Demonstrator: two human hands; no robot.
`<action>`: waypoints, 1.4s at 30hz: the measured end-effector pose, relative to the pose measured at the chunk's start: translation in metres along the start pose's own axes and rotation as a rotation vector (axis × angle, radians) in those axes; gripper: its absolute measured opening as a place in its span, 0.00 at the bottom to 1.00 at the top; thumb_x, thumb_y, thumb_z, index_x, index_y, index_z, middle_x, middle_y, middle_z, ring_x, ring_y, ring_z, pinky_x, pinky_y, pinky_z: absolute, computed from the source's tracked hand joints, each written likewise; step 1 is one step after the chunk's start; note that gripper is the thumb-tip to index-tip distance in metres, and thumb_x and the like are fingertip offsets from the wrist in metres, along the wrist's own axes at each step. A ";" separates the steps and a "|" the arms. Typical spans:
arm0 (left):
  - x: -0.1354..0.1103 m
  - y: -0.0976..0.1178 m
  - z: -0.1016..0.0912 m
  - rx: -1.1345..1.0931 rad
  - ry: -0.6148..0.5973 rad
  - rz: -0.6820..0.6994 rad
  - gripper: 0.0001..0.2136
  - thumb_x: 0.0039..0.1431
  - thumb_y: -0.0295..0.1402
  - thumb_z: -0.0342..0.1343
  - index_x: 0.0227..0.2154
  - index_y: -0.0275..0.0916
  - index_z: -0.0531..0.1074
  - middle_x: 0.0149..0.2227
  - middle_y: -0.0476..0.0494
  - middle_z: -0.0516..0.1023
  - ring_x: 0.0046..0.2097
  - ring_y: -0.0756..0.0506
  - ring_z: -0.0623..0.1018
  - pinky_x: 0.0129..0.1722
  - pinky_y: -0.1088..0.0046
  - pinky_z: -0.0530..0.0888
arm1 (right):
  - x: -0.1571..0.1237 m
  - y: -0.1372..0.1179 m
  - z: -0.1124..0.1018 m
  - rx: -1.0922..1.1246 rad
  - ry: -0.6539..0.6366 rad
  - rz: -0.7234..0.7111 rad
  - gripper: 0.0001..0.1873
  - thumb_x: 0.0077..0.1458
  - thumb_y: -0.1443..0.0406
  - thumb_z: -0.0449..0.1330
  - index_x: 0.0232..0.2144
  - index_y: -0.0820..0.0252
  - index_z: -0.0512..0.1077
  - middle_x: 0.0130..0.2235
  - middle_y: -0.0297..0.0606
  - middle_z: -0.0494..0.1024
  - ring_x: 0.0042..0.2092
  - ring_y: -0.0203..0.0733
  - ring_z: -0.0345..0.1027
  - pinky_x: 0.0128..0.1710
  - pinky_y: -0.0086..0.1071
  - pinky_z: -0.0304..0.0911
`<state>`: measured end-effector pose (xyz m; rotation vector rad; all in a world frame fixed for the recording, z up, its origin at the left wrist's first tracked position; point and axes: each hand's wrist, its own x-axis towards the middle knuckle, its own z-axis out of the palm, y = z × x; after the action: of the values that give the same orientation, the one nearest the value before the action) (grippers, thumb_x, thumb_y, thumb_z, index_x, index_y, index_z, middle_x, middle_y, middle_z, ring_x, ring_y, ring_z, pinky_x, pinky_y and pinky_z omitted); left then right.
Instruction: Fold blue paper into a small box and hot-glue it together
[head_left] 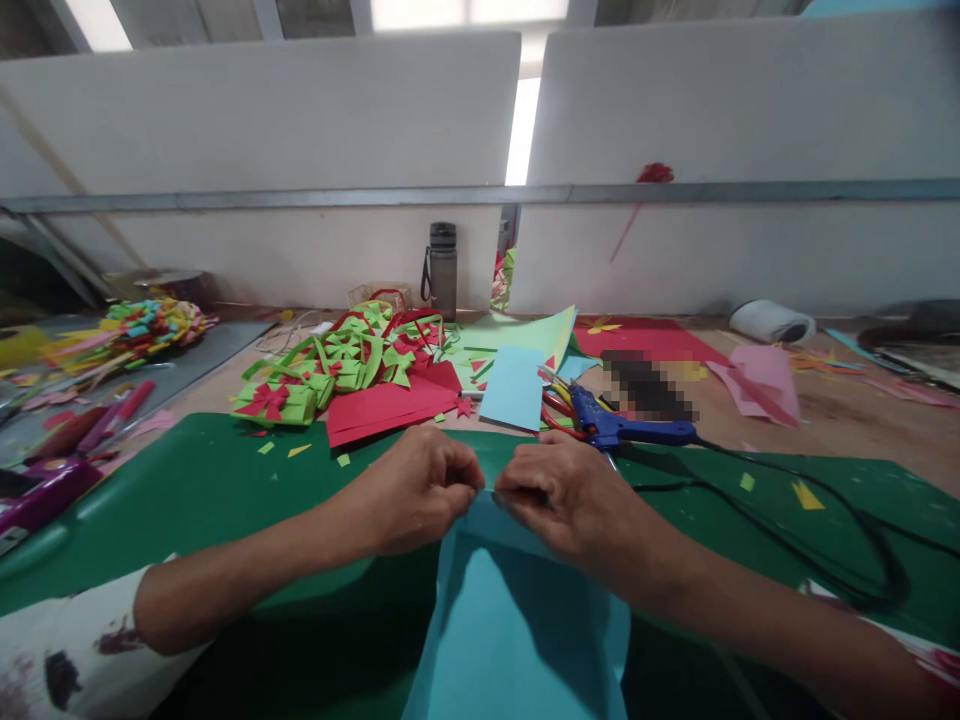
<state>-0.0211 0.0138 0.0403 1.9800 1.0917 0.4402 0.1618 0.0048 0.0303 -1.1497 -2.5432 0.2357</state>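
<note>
A light blue paper sheet [517,620] lies in front of me on the green cutting mat [187,500], its far edge lifted. My left hand [420,490] pinches that far edge with fingers closed. My right hand [562,495] pinches the same edge right beside it, fingertips almost touching the left hand's. Both forearms rest low over the mat.
A blue glue gun [622,428] with a black cord [825,520] lies just beyond my right hand. Red paper [390,405], a pale blue sheet [514,385], green-and-red paper baskets [330,365], a dark bottle [442,265] and pink markers [112,415] lie around.
</note>
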 end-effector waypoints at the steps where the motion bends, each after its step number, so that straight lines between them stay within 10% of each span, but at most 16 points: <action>1: 0.000 0.000 0.000 0.005 -0.005 -0.009 0.08 0.46 0.25 0.47 0.24 0.33 0.72 0.19 0.52 0.67 0.21 0.54 0.63 0.18 0.82 0.56 | 0.000 0.001 0.001 -0.002 -0.002 -0.003 0.11 0.51 0.71 0.55 0.19 0.62 0.69 0.22 0.31 0.70 0.25 0.31 0.57 0.34 0.32 0.49; 32: 0.000 -0.005 -0.003 -0.036 -0.024 -0.061 0.08 0.47 0.25 0.48 0.27 0.32 0.72 0.21 0.51 0.69 0.23 0.54 0.63 0.20 0.80 0.57 | 0.000 0.005 0.005 0.011 0.035 -0.024 0.12 0.52 0.72 0.54 0.19 0.62 0.70 0.22 0.30 0.71 0.26 0.31 0.60 0.38 0.34 0.50; 42: 0.000 0.008 0.000 0.269 0.095 0.083 0.08 0.52 0.30 0.53 0.31 0.35 0.77 0.29 0.43 0.78 0.31 0.47 0.74 0.31 0.76 0.66 | 0.000 0.005 0.005 0.002 0.039 -0.031 0.13 0.52 0.71 0.53 0.18 0.61 0.68 0.21 0.30 0.69 0.24 0.31 0.57 0.38 0.34 0.51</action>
<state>-0.0168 0.0109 0.0470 2.2664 1.1814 0.4545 0.1637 0.0079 0.0242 -1.1028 -2.5241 0.2067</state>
